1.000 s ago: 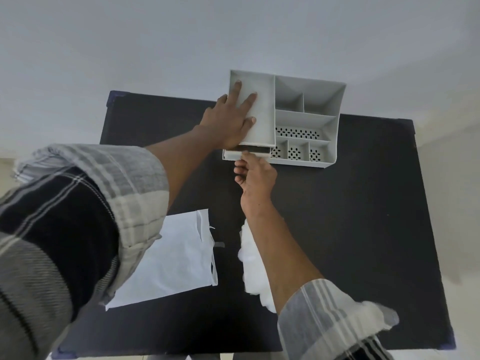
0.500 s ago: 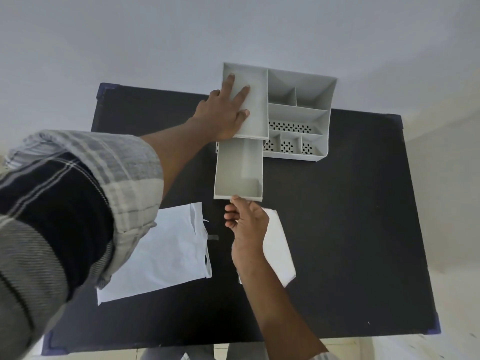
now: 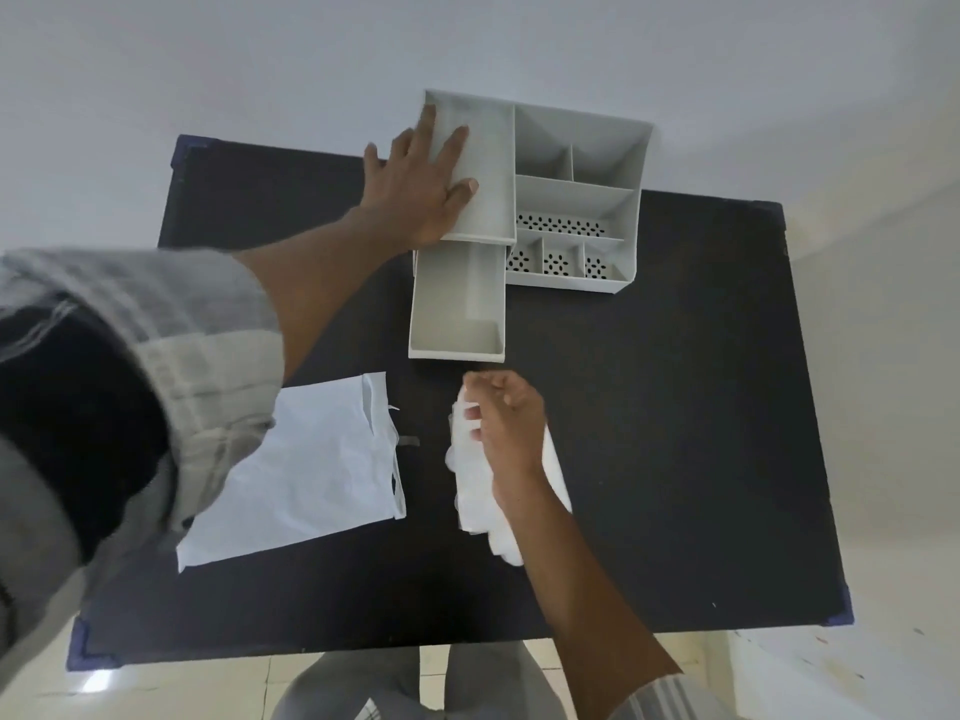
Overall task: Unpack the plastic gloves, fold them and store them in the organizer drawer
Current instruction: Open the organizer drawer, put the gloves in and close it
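Observation:
A grey plastic organizer stands at the far middle of the black table. Its drawer is pulled out toward me and holds nothing. My left hand lies flat with fingers spread on the organizer's left top compartment. Just in front of the drawer, my right hand is closed on the folded white plastic gloves, which rest on the table under my wrist.
The flat white packaging bag, torn along its right edge, lies on the table left of the gloves. A small grey scrap sits between bag and gloves. Pale floor tiles and my knees show beyond the near table edge.
My right hand pulled the drawer out from the organizer, let go of it and moved back to take hold of the folded gloves. My left hand stayed pressed on the organizer.

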